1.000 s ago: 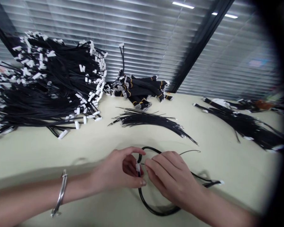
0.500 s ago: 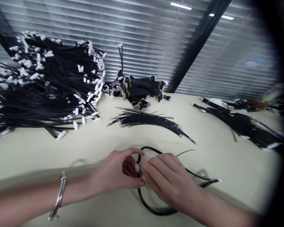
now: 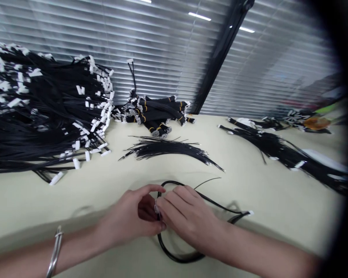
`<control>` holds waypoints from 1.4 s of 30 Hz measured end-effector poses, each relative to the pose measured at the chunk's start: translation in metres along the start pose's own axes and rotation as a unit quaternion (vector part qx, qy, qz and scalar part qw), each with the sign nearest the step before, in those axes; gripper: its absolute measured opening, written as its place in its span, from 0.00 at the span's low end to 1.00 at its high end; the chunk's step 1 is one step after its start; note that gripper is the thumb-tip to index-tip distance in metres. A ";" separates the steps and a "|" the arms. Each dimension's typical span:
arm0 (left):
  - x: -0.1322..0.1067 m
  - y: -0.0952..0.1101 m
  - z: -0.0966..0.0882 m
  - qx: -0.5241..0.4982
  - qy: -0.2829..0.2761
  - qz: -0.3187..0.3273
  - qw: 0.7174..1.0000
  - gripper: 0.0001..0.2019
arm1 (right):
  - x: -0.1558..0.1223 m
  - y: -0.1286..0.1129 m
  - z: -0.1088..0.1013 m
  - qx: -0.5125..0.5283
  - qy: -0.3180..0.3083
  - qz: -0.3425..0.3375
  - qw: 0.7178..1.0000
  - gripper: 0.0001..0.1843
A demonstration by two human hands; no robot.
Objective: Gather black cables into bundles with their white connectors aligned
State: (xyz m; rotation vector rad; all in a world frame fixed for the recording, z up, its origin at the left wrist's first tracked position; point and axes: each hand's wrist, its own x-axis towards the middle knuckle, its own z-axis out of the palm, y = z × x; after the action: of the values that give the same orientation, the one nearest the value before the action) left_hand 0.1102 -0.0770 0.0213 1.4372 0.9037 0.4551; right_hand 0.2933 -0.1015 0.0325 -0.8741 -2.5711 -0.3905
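Observation:
A black cable (image 3: 174,258) curves in a loop above the tabletop, with a small white connector (image 3: 156,208) on its near side. My left hand (image 3: 124,216) is closed around this connector, forefinger above and thumb below. Fingers bunched in a pinch, my right hand (image 3: 188,216) presses up against the connector's right side. From behind its knuckles a thin black wire (image 3: 207,181) sticks out; the fingers hide the wire's other end. At the right, the loop's strands meet in another white connector (image 3: 251,212).
Loose thin black wires (image 3: 168,148) lie beyond my hands. Behind them are black bundles with yellow bands (image 3: 162,112). A big heap of black cables with white connectors (image 3: 55,88) fills the left, more cables (image 3: 272,146) lie right, and blinds (image 3: 150,46) back the table.
The view has turned to the right, so everything appears shifted left. My right fingertips have come closer to the connector in my left hand, covering more of it.

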 end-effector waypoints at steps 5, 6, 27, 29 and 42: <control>0.000 0.001 0.001 -0.009 -0.001 -0.005 1.000 0.29 | 0.005 0.013 -0.004 0.154 -0.004 0.080 0.985 0.08; 0.000 0.002 0.001 -0.011 -0.001 -0.008 1.000 0.29 | 0.005 0.021 -0.004 0.189 -0.012 0.114 0.975 0.12; 0.002 0.002 -0.001 -0.034 0.031 -0.002 0.999 0.29 | 0.078 0.111 0.082 0.117 -0.022 0.083 0.989 0.05; 0.001 0.001 -0.001 -0.039 0.030 0.002 0.999 0.29 | 0.077 0.110 0.081 0.121 -0.005 0.084 0.989 0.06; 0.001 -0.002 -0.001 -0.031 0.038 0.010 0.999 0.27 | 0.043 0.031 -0.042 0.216 0.204 0.058 0.953 0.16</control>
State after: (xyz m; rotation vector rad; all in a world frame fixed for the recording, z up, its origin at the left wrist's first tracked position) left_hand 0.1097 -0.0754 0.0194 1.3810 0.9287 0.5511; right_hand 0.2935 -0.0712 0.0930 -0.6909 -2.0938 0.0327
